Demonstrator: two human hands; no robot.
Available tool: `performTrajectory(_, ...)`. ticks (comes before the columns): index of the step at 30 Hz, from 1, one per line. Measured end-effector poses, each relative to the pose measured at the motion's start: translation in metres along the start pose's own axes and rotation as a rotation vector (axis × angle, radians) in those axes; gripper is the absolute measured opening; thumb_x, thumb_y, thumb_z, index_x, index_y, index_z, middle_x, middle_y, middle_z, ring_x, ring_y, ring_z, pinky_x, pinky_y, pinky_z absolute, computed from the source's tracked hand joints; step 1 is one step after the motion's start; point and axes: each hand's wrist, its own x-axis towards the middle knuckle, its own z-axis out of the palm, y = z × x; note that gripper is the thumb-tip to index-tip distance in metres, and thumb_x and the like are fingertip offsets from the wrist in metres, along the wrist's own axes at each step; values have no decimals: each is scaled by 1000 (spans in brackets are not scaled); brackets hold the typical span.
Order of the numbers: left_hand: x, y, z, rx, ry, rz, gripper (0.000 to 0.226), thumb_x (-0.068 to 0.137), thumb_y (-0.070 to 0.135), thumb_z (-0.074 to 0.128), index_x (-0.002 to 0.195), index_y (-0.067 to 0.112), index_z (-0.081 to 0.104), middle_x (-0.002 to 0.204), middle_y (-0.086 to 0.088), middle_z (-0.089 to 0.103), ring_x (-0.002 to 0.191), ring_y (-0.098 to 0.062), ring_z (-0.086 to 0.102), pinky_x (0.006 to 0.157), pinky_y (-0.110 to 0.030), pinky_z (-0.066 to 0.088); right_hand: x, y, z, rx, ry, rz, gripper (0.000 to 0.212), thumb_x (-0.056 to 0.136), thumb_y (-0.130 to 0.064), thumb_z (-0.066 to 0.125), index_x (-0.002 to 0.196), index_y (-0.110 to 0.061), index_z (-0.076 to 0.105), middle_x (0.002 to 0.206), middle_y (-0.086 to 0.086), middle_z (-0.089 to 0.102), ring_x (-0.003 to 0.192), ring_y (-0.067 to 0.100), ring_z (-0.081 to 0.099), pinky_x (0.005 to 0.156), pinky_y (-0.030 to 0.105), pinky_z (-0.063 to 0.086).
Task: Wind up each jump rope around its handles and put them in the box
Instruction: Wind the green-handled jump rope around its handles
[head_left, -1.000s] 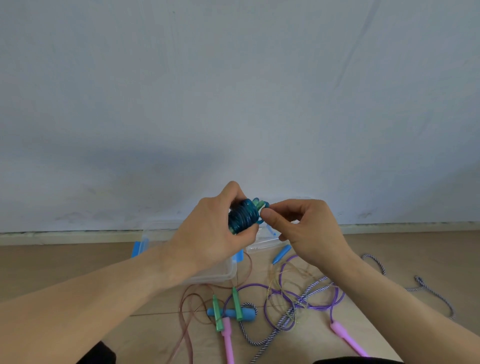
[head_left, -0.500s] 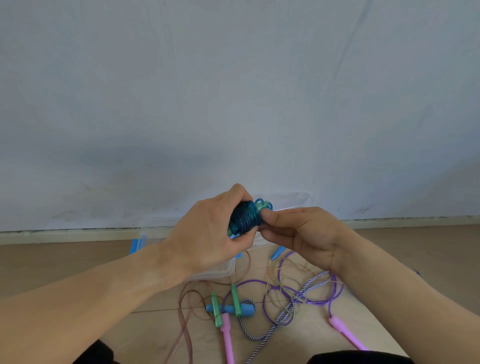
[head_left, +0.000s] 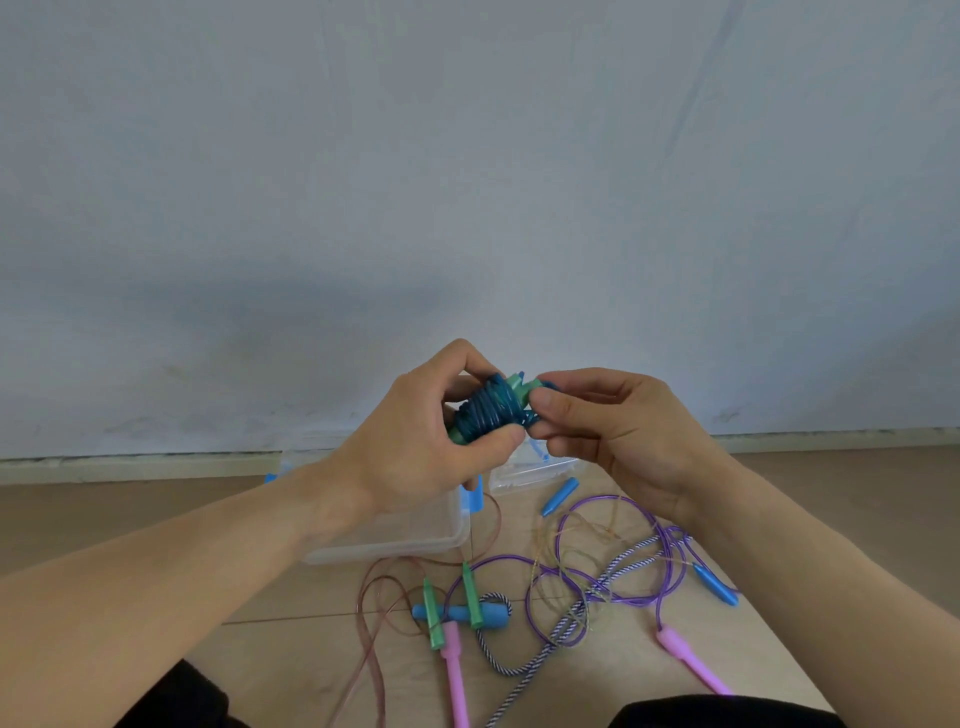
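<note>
Bundle: blue rope (head_left: 488, 410), wound on green handles, held in the air above the clear box (head_left: 415, 535).
Left hand (head_left: 415, 447): fingers curled round the coil.
Right hand (head_left: 613, 431): fingertips pinching the rope's loose end.
Change: right hand had turned from palm-down; end loop now nearly tucked.
Meaning: winding almost finished, boxing judged next.
Floor: purple rope (head_left: 613, 582) and others unwound.

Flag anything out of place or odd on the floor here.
The loose ropes lie tangled: the shiny purple rope loops across the striped braided rope and thin clear cord. Nothing looks damaged.
</note>
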Motion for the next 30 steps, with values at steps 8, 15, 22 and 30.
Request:
performTrajectory(8, 3, 1, 1, -77, -7, -52, 27, 86, 10, 74, 102, 12, 51, 80, -1, 69, 43, -29, 60, 43, -35, 49, 0, -4, -1, 54, -32, 13, 28, 69, -11, 73, 95, 0, 67, 79, 18, 73, 63, 20, 70, 60, 24, 58)
performTrajectory(15, -1, -3, 0, 83, -19, 3, 31, 83, 19, 77, 102, 22, 52, 89, 3, 69, 57, -16, 63, 54, -30, 54, 1, 1, 0, -23, 24, 83, 10, 82, 1, 70, 88, -5, 65, 75, 14, 72, 61, 18, 69, 51, 23, 54)
performTrajectory(22, -2, -6, 0, 260, -54, 135, 34, 81, 20, 77, 104, 22, 52, 91, 9, 70, 76, -21, 66, 68, -38, 54, 1, 6, 6, -45, 75, 34, 16, 85, 13, 60, 86, -3, 62, 76, 16, 67, 60, 22, 66, 53, 24, 53)
performTrajectory(30, 3, -3, -2, 186, 7, 73, 31, 81, 20, 78, 100, 22, 53, 86, 6, 69, 70, -10, 61, 64, -25, 52, 3, -2, -4, 259, 4, 169, 16, 86, 9, 56, 96, 4, 68, 91, 21, 74, 75, 25, 74, 64, 25, 60)
